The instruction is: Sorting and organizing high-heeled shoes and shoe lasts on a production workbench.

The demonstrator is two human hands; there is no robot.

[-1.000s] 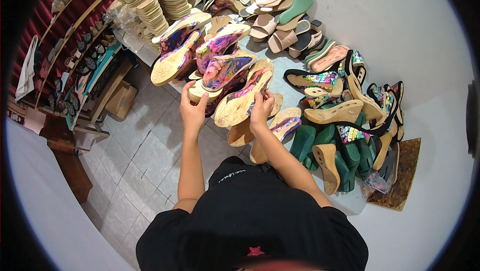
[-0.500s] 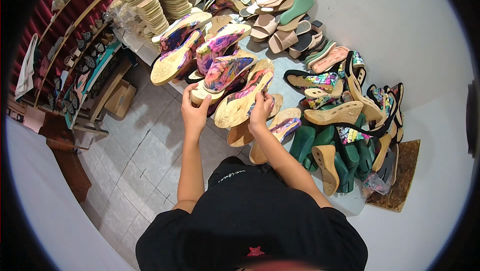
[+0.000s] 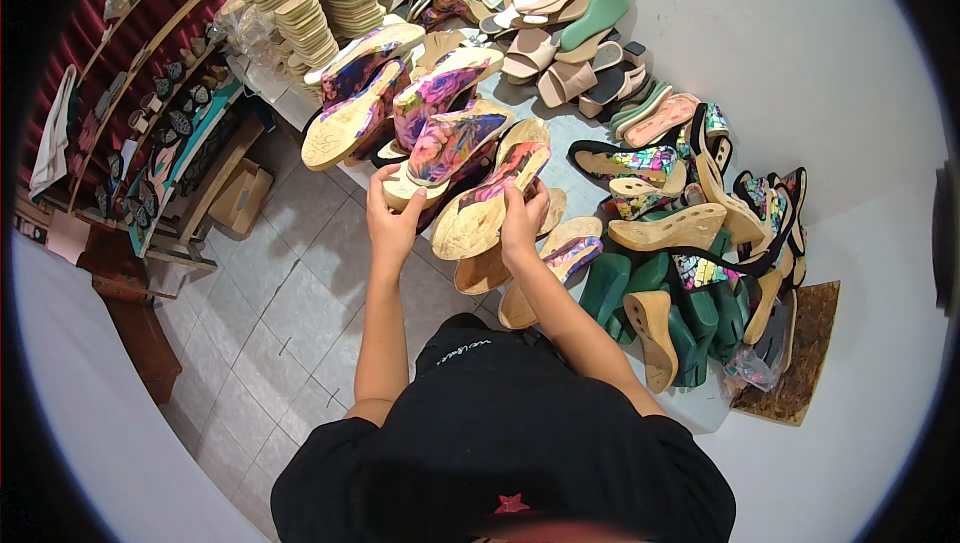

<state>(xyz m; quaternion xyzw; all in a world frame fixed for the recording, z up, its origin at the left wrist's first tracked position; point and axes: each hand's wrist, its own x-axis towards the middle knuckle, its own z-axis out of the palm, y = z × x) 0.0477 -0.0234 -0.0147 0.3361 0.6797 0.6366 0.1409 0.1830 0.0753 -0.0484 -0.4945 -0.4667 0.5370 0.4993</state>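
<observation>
My left hand (image 3: 394,218) is closed on the pale toe end of a floral sandal (image 3: 455,148), its thumb on top of the sole. In my right hand (image 3: 523,221) is a second floral sandal (image 3: 478,225), tilted so that its tan underside faces up; my fingers grip its edge. Beyond my left hand, another floral sandal (image 3: 340,136) lies with its underside showing, beside more of the same pattern. Just below my right hand rests a sandal with a purple floral strap (image 3: 570,258). The fingertips under both held sandals are hidden.
Green shoe lasts (image 3: 605,288) and wooden wedge soles (image 3: 668,230) crowd the table's right side. Flat sandals (image 3: 562,73) are heaped by the wall. Stacks of insoles (image 3: 350,3) stand at the far left. A brown board (image 3: 800,358) leans at the table's right end.
The sandal in my right hand has turned slightly, and my right thumb and fingers have shifted along its edge. My left hand and its sandal have hardly moved.
</observation>
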